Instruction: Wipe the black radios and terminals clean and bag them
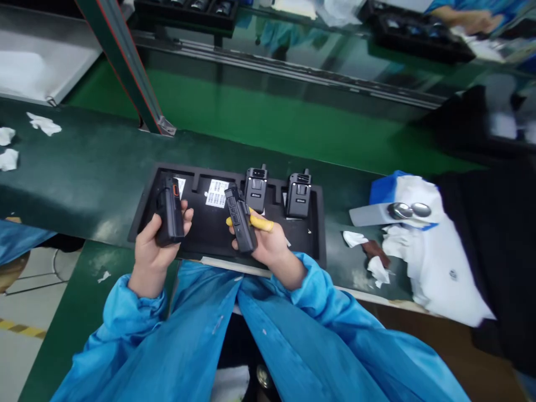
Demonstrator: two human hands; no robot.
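My left hand (154, 251) is closed around a black two-way radio (171, 215) with an orange button on its side. In my right hand (268, 240), with yellow covers on some fingers, is a second black radio (240, 220), tilted so its row of side buttons faces up. Both are held over a black compartment tray (322, 234) on the green bench. Two more radios, one upper middle (256, 190) and one at the right (298, 195), lie in the tray. White label sheets (216, 193) with printed codes show in the left compartments.
Right of the tray lie a pale box-shaped item (368, 214) with two shiny round parts, torn white scraps (379, 272) and a white bag (444, 273). A metal post (129, 67) rises behind. Across the glass, a co-worker's hands (473, 21) are near another black tray (419, 36).
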